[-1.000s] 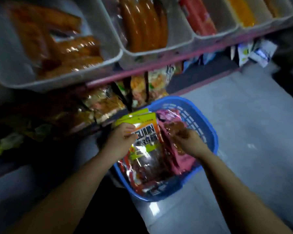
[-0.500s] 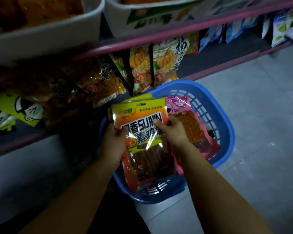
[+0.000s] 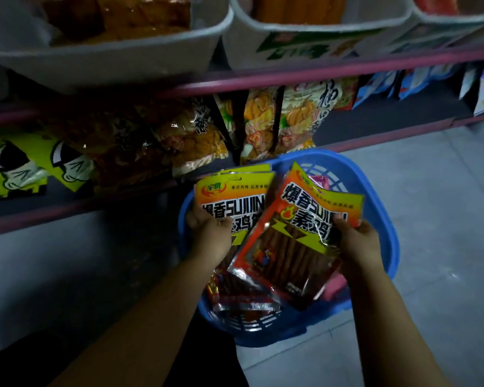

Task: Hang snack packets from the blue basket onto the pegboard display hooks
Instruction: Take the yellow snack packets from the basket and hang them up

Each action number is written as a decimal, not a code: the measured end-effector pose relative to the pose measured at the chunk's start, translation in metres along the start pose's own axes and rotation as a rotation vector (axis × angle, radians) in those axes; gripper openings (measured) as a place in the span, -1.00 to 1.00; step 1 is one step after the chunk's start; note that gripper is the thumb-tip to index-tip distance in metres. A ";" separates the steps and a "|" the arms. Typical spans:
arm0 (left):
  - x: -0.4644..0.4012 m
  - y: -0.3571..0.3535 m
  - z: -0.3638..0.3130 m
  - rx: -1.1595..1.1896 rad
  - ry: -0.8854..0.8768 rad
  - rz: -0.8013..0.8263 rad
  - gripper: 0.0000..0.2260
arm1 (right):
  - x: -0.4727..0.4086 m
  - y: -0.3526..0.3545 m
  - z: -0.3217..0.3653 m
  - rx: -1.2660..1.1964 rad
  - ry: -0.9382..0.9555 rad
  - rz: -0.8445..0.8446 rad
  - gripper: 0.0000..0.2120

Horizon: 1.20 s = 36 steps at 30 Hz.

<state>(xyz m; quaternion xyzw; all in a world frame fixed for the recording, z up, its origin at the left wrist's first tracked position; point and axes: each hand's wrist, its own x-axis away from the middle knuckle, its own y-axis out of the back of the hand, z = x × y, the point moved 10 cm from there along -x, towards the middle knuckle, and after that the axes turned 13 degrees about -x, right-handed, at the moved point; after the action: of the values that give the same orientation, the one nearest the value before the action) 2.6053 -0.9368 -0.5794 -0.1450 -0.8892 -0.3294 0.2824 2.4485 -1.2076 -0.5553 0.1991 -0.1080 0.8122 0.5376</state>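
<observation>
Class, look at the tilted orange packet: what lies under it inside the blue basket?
Under the tilted orange packet, a pink packet peeks out. The rest of the blue basket there is covered.

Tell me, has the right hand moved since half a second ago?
Yes. The right hand has swung out toward the right rim of the blue plastic basket, pulling one orange and yellow snack packet away from the stack.
</observation>
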 end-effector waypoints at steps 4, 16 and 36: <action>0.005 -0.005 0.018 0.063 0.100 0.006 -0.44 | -0.012 0.003 0.015 0.108 0.083 -0.019 -0.89; -0.004 -0.001 -0.017 0.135 -0.101 0.155 -0.84 | -0.001 -0.038 0.002 -0.014 0.002 0.229 -0.89; 0.065 0.149 -0.084 0.762 -0.402 0.059 -0.70 | 0.109 -0.123 0.155 -0.109 0.235 0.515 -0.79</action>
<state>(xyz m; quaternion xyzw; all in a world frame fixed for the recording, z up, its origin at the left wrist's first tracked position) 2.6536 -0.8778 -0.4126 -0.1169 -0.9802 0.0654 0.1462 2.5560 -1.1287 -0.3737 0.0403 -0.1354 0.9324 0.3325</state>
